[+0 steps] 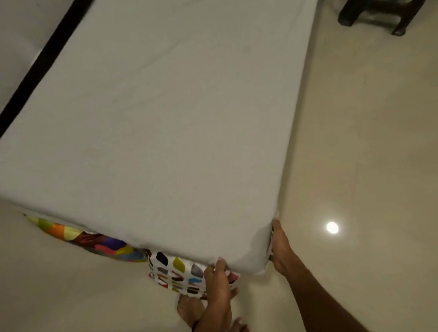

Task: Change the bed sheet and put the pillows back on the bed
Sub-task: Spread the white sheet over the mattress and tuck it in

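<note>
Glossy floor (369, 154); smooth white sheet (156, 118) covers mattress.

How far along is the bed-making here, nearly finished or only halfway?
Roughly halfway, it seems. Done: a plain white sheet covers the whole mattress top. In hand: the left hand and right hand are at the near corner, apparently tucking the sheet in. Left: no pillows lie on the bed; two colourful patterned pillows sit on the floor by the near edge.
</note>
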